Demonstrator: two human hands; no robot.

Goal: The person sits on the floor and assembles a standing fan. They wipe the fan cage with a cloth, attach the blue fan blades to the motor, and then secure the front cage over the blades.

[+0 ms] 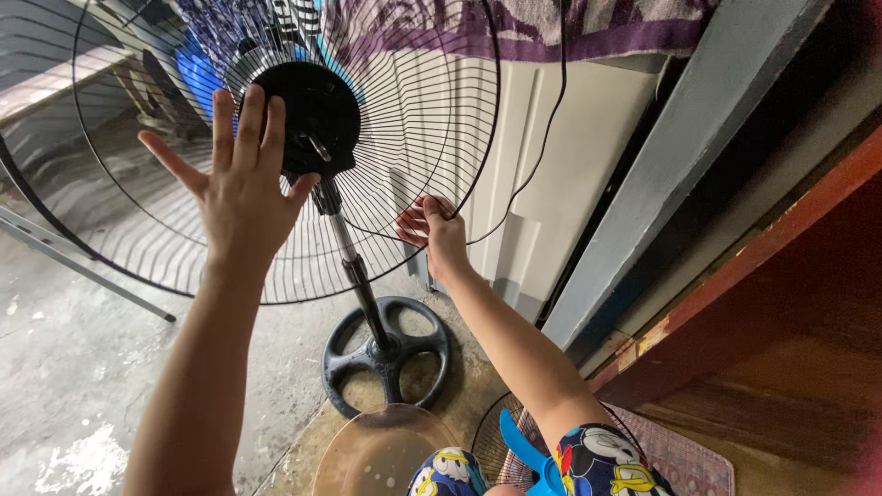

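Note:
A standing fan with its rear wire guard (432,110) on a black motor housing (317,115) rises on a pole (354,266) from a round black base (386,358). No blades are mounted, and the bare shaft shows. My left hand (234,179) is spread flat with fingers apart, held in front of the guard beside the motor housing. My right hand (432,230) pinches the lower right rim of the wire guard.
A clear round basin (377,455) sits on the concrete floor below, beside a second wire guard and a blue fan blade (524,450). A white appliance (560,174) with a purple cloth on top stands behind. A black cord hangs down. A red step is at right.

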